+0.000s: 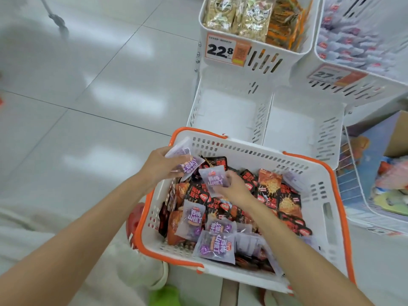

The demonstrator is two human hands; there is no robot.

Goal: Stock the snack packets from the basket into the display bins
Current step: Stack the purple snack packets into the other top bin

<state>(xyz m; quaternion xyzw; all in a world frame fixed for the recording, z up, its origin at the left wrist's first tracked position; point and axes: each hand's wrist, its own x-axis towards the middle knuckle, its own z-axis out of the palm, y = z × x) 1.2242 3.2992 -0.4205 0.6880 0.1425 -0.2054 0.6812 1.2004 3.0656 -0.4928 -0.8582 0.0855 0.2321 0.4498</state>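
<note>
We are picking from the basket. Our left hand, at the basket's far-left corner, curls its fingers round a stack of purple packets, likely to build one batch. Our right hand pinches another purple packet over the basket's middle. The display bins sit just beyond the basket.

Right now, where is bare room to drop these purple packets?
Both lower display bins beyond the basket show bare floors: the left bin and the right bin. Crowded: the basket, heaped with packets, and both upper bins.
</note>
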